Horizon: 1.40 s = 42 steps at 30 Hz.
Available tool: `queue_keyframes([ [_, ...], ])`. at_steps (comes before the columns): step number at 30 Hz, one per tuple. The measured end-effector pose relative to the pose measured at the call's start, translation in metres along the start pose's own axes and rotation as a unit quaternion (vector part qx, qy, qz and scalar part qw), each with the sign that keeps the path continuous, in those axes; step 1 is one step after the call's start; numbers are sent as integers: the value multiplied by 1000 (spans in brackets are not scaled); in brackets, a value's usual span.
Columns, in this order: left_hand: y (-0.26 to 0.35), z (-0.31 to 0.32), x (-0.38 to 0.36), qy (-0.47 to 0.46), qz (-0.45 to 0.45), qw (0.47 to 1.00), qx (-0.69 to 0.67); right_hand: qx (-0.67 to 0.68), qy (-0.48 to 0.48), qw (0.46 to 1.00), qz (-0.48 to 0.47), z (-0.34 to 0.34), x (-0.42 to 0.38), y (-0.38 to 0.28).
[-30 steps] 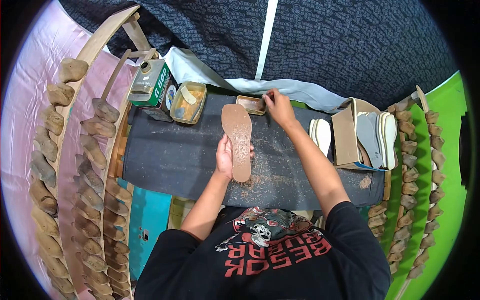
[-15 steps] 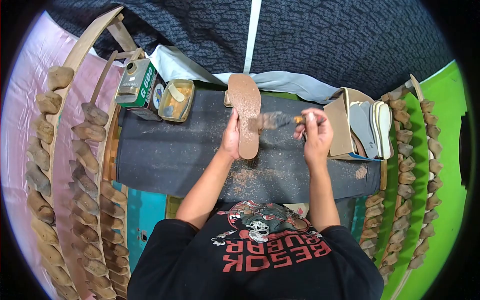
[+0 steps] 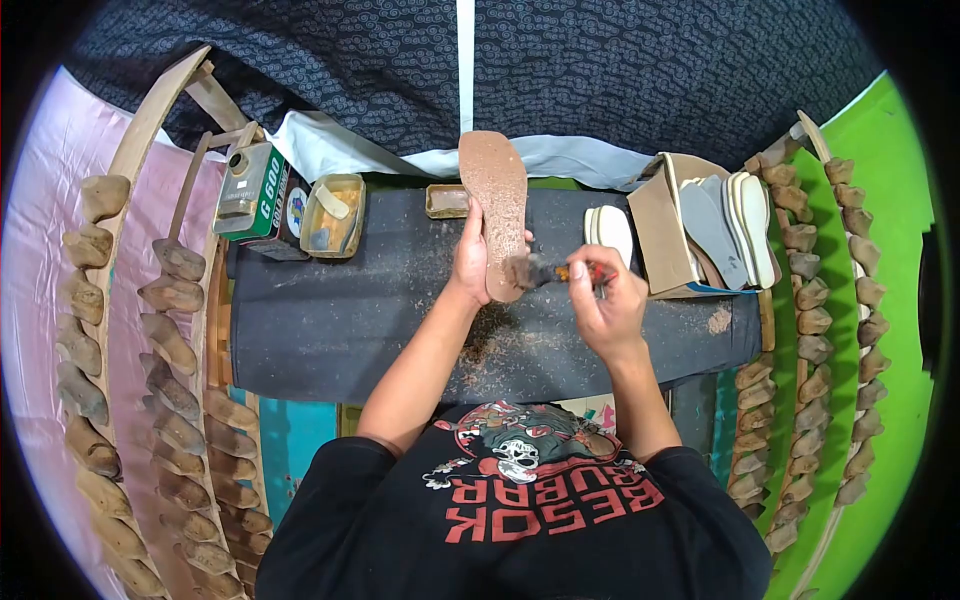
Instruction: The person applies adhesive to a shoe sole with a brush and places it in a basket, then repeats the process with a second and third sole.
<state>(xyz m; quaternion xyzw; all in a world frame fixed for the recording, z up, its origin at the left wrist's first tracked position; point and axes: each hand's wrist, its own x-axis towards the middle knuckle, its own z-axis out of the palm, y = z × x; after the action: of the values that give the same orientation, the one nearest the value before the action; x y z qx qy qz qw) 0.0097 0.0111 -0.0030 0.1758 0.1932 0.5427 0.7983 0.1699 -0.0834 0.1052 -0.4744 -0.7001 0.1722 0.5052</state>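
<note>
My left hand grips a brown shoe sole along its left edge and holds it up over the table, wide end away from me. Crumbs speckle the sole's surface. In my right hand is a brush with an orange-and-black handle, the fingers closed round it. Its shaggy, dusty head touches the sole's lower part, near the narrow end. Motion blurs the bristles a little. Brown shavings lie scattered on the dark cloth below.
A box of insoles stands at right, with a pale pair of insoles beside it. At left are a green can and a tray with scrapers. A small dish sits behind the sole. Racks of wooden shoe lasts flank both sides.
The brush has moved down the sole toward its narrow end, and my right hand has come lower and to the left. The left hand keeps its hold on the sole.
</note>
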Motion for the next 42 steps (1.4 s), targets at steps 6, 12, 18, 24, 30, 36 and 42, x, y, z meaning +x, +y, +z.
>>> queue_keyframes([
  [6,5,0,1,-58,-16,998,-15,-1,48,998,-35,1,7,7],
  [12,2,9,0,14,3,999,-44,-36,72,995,-59,1,14,4],
  [18,4,-5,3,-9,-8,1000,28,-25,52,997,-45,5,0,2],
  [24,0,33,-1,76,21,994,-79,-24,114,991,-60,9,28,11],
  [30,2,-9,6,-29,-2,1000,-6,-17,76,997,-18,9,1,-1],
  [36,-2,14,3,-11,-20,999,-42,-37,112,992,-48,8,10,5],
  [42,-3,18,7,15,-25,996,-79,-38,104,993,-44,4,13,3],
])
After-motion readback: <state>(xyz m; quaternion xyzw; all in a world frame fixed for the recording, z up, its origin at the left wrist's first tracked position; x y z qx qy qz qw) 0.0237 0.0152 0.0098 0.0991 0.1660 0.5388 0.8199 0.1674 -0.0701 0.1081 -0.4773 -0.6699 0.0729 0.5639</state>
